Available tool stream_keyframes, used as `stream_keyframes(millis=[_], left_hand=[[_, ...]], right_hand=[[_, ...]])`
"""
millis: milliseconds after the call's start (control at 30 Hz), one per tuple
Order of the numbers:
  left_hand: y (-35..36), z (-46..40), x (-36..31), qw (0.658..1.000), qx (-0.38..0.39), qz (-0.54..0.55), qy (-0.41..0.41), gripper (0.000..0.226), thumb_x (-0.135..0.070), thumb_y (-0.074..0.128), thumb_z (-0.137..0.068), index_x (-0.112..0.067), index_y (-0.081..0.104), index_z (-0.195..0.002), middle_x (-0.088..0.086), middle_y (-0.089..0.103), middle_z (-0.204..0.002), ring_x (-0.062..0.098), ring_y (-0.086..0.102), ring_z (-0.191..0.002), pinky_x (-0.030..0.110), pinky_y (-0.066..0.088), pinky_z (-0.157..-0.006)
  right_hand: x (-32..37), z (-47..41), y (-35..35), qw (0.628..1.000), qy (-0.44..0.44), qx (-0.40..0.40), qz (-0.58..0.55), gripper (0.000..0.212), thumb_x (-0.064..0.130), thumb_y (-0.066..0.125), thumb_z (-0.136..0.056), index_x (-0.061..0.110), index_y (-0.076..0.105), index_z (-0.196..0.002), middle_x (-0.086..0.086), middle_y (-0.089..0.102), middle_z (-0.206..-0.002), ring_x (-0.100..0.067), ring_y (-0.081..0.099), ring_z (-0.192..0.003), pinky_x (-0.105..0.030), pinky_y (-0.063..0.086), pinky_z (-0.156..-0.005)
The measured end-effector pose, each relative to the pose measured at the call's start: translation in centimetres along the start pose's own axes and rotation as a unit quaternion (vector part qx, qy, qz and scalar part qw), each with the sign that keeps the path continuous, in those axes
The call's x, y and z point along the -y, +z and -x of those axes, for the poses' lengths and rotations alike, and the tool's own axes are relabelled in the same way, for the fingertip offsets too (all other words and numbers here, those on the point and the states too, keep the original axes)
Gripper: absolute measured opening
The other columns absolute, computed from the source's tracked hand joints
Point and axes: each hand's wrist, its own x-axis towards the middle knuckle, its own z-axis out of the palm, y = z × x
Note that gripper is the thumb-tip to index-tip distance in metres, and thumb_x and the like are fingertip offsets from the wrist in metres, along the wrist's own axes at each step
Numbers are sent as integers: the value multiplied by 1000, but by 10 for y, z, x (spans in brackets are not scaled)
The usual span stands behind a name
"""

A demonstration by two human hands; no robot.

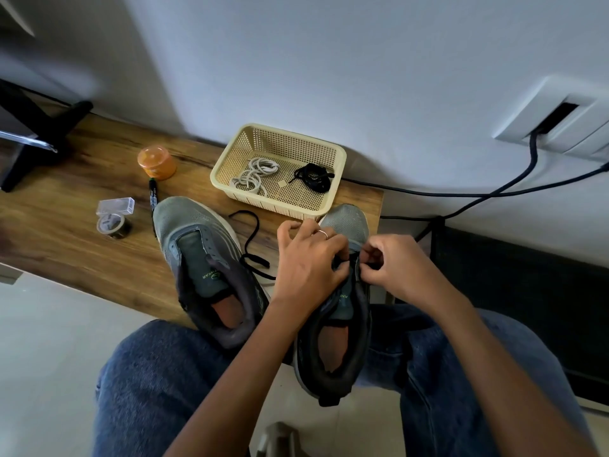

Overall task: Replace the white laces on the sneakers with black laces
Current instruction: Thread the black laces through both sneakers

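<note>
Wooden table [82,245]: basket [337,179], sneakers [194,245], tape [113,222].

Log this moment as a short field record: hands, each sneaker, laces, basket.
left hand: fingers curled at right sneaker's eyelets
right hand: pinching at the same eyelets
right sneaker: being laced, heel over the lap
left sneaker: on table, no lace
black lace: trails loose between the sneakers
basket: holds white laces and bundled black lace

Dim cool daylight, soft shadows, wide-angle bending at edges, slight blur overall
</note>
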Motion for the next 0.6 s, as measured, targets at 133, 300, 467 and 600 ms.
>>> stream_keyframes(millis=[133, 300, 467, 600], left_hand=[[0, -1, 5, 998, 17, 57, 3, 11, -42, 71, -76, -36, 70, -86, -16, 66, -85, 14, 50, -94, 36, 21, -87], [-1, -2, 5, 997, 19, 72, 10, 8, -39, 74, -76, -33, 71, -80, -16, 66, -82, 16, 53, -95, 36, 18, -89], [1, -1, 3, 998, 6, 54, 19, 11, -40, 72, -72, -30, 68, -73, -14, 63, -73, 15, 54, -90, 37, 19, -91], [4, 0, 0, 999, 0, 42, 17, 13, -39, 73, -71, -29, 65, -70, -13, 63, -71, 15, 54, -91, 38, 21, -92]], right_hand=[[1, 1, 2, 998, -44, -18, 50, 5, 13, 64, -82, 9, 62, -80, -3, 60, -77, -19, 55, -72, -36, 45, -65], [-1, 0, 5, 996, -61, -32, 58, 8, 12, 63, -82, 5, 60, -80, -4, 56, -77, -21, 52, -72, -37, 41, -64], [-3, 1, 6, 999, -37, -37, 2, 3, 10, 66, -80, 8, 65, -79, -1, 62, -74, -19, 58, -69, -33, 46, -63], [-7, 1, -2, 986, 98, 17, -131, 14, 22, 68, -86, 10, 70, -80, -6, 70, -73, -16, 64, -68, -27, 48, -62]])
